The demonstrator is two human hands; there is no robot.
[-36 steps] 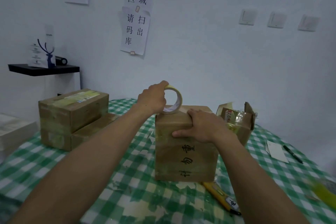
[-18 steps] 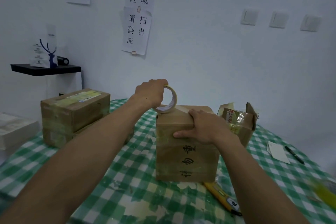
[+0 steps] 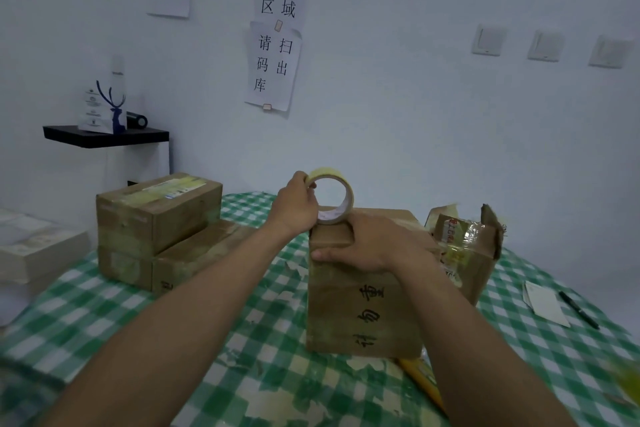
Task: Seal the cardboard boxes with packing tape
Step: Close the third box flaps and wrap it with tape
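A tall cardboard box (image 3: pixel 363 305) with black handwritten characters stands upright in the middle of the green checked table (image 3: pixel 86 315). My left hand (image 3: pixel 298 204) grips a roll of yellowish packing tape (image 3: pixel 341 189), held on edge on the box's top near its far left corner. My right hand (image 3: pixel 370 241) lies flat over the box's top front edge, fingers spread, pressing down. Whether a strip of tape runs under that hand is hidden.
Two stacked sealed boxes (image 3: pixel 156 215) sit at the left, with a third (image 3: pixel 204 250) against them. A torn open box (image 3: pixel 467 250) stands behind right. A yellow utility knife (image 3: pixel 420 378) lies by the box's base. Paper (image 3: pixel 545 302) and a pen (image 3: pixel 578 308) lie right. A black shelf (image 3: pixel 104 137) hangs on the wall.
My left hand has tilted the tape roll more upright on the box top, and its hole faces me more. My right hand stays pressed on the box.
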